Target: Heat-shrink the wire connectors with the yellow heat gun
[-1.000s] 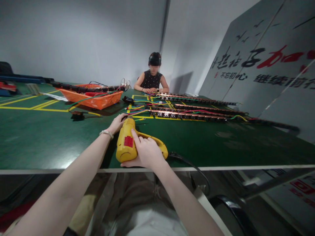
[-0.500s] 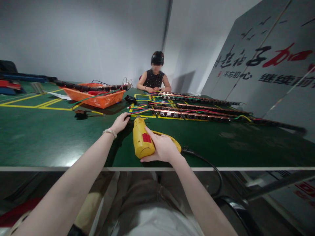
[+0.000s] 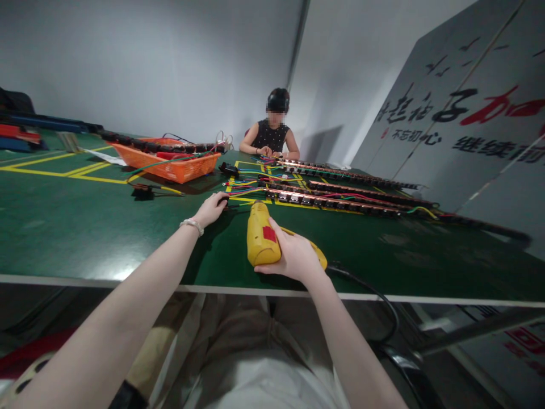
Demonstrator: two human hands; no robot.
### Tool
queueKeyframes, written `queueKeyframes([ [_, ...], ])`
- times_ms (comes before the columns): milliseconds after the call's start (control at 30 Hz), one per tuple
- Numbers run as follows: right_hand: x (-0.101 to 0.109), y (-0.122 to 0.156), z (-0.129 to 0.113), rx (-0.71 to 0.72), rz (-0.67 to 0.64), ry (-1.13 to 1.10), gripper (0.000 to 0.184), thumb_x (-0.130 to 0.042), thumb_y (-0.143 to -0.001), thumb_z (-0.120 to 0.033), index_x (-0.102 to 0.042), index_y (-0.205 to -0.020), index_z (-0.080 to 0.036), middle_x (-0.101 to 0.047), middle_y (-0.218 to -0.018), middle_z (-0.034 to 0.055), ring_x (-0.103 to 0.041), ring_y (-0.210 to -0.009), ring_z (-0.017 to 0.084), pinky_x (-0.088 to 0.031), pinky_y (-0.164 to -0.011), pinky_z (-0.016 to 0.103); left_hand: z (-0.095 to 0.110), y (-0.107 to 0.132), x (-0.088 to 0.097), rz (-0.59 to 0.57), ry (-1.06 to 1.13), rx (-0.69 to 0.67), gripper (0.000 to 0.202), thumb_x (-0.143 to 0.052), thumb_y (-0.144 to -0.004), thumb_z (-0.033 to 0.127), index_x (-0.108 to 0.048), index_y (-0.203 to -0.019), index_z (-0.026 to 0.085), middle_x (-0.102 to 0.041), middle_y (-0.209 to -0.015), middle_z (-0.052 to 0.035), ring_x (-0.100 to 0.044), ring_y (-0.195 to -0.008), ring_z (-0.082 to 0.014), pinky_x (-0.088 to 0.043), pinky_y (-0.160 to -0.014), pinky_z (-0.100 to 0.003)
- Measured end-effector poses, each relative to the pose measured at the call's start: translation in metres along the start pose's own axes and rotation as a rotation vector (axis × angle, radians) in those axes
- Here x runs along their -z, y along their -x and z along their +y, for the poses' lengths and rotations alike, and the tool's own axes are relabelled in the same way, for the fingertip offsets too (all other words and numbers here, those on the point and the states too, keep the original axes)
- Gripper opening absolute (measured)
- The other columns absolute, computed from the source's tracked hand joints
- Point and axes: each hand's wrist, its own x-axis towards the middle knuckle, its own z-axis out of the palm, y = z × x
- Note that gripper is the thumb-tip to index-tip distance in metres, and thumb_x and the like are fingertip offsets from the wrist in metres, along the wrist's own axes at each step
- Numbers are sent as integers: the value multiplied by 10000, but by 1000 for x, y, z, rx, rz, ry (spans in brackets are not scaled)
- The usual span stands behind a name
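A yellow power tool (image 3: 261, 238) with a red label lies on the green table (image 3: 85, 227), nose pointing away from me. My right hand (image 3: 293, 255) is wrapped round its body and handle. Its black cord (image 3: 370, 295) runs off the table's near edge to the right. My left hand (image 3: 212, 208), with a bead bracelet on the wrist, is closed on a small dark part at the near end of the coloured wires (image 3: 242, 190). Those wires lead to long dark strips with red parts (image 3: 340, 199) laid across the table.
An orange tray (image 3: 170, 165) holding dark strips and wires stands at the back left. A small black piece with a wire (image 3: 142, 193) lies before it. Another person (image 3: 272, 133) sits at the table's far end. A lettered grey board (image 3: 460, 125) leans on the right.
My right hand has slid the yellow tool to the right and a little farther away. My left hand has reached forward off the tool's nose onto the dark part at the wires.
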Motion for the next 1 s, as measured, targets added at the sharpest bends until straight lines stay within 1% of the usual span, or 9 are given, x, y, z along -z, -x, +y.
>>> queueKeyframes([
  [200, -1, 2, -24, -93, 17, 46, 1175, -569, -611, -777, -164, -1461, -74, -646, -1091, 169, -636, -916, 309, -445, -810, 400, -1, 0, -1, -4, 10, 4, 348, -427, -849, 298, -595, -1130, 181, -620, -1094, -97, -581, -1019, -231, -437, -950, -394],
  [367, -3, -1, -42, -108, 9, 41, 1213, -567, -579, -805, -159, -1459, -77, -639, -1066, 162, -625, -908, 293, -440, -808, 386, -1, 0, 0, 1, -1, 12, 342, -428, -848, 299, -592, -1127, 189, -625, -1087, -86, -584, -1011, -226, -435, -956, -399],
  [567, -4, -4, -54, -27, 0, 0, 1161, -471, -637, -823, -134, -1459, -76, -630, -1072, 157, -618, -901, 281, -425, -824, 397, 2, 1, 0, 4, 4, 6, 338, -426, -845, 297, -593, -1117, 184, -630, -1084, -84, -577, -1032, -220, -429, -968, -385],
  [633, -6, -5, -57, 15, -2, -9, 1146, -493, -652, -796, -113, -1461, -79, -630, -1049, 144, -617, -892, 272, -423, -828, 392, 2, 0, 0, 4, 7, -3, 332, -423, -844, 290, -593, -1112, 194, -631, -1089, -75, -573, -1041, -215, -423, -977, -384],
  [733, -8, -6, -61, 76, -5, 10, 1060, -553, -718, -678, -83, -1466, -92, -628, -1011, 128, -617, -882, 258, -426, -815, 373, 0, -1, 0, 2, 8, -21, 339, -418, -843, 295, -592, -1114, 190, -629, -1099, -78, -567, -1054, -216, -418, -984, -385],
  [800, -10, -7, -62, 109, -2, 29, 967, -558, -774, -583, -78, -1470, -113, -628, -1011, 122, -620, -879, 249, -428, -805, 362, -2, -2, -1, 0, 9, -25, 342, -417, -845, 310, -592, -1115, 192, -628, -1103, -78, -563, -1064, -220, -417, -985, -388],
  [833, -10, -7, -62, 123, -2, 32, 947, -557, -785, -564, -80, -1470, -115, -629, -1013, 121, -622, -879, 248, -430, -805, 362, -2, -2, -1, -1, 9, -26, 341, -418, -847, 316, -593, -1114, 196, -629, -1103, -76, -560, -1070, -221, -415, -988, -389],
  [867, -11, -8, -62, 134, -4, 28, 959, -561, -778, -574, -84, -1469, -109, -630, -1017, 124, -622, -881, 253, -432, -808, 367, -3, -2, -1, -3, 9, -25, 337, -420, -847, 318, -594, -1111, 201, -630, -1103, -73, -556, -1077, -221, -412, -992, -389],
  [1000, -8, -9, -58, 168, -23, -51, 1126, -566, -668, -727, -109, -1463, -75, -639, -1042, 147, -622, -911, 290, -435, -824, 395, -1, -2, 1, -16, 7, -25, 336, -422, -847, 312, -593, -1109, 192, -627, -1111, -83, -553, -1083, -225, -409, -995, -395],
])
